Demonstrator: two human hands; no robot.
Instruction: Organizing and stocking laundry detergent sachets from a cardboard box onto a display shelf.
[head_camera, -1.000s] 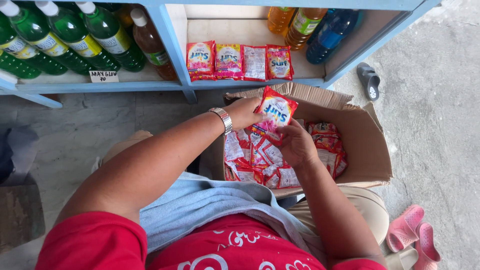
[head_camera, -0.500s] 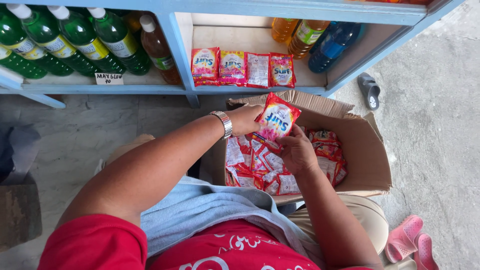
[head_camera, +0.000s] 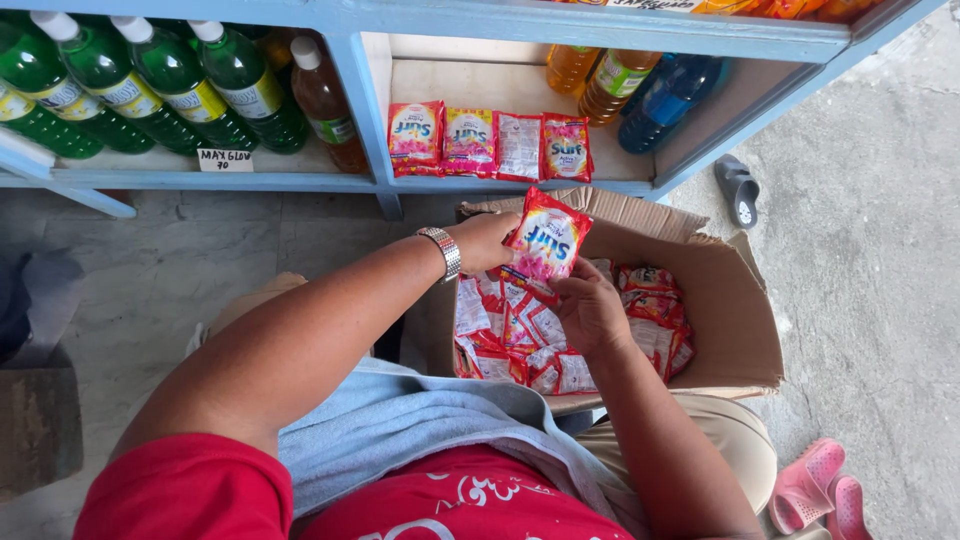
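My left hand (head_camera: 488, 240), with a metal watch on the wrist, grips a stack of red and pink detergent sachets (head_camera: 545, 243) at its left edge. My right hand (head_camera: 592, 308) pinches the bottom of the same stack from below. Both hands hover over an open cardboard box (head_camera: 735, 330) on my lap, filled with several more sachets (head_camera: 520, 335). On the blue shelf (head_camera: 500, 184) just ahead, a row of sachets (head_camera: 490, 140) stands upright.
Green bottles (head_camera: 150, 80) and a brown bottle (head_camera: 325, 100) fill the left shelf bay. Orange and blue bottles (head_camera: 640, 85) lie behind the sachet row. A grey slipper (head_camera: 738, 190) and pink slippers (head_camera: 815, 490) lie on the concrete floor at right.
The sachet stack in both hands has risen slightly and shifted toward the shelf. My view has tilted a little, showing more of the shelf.
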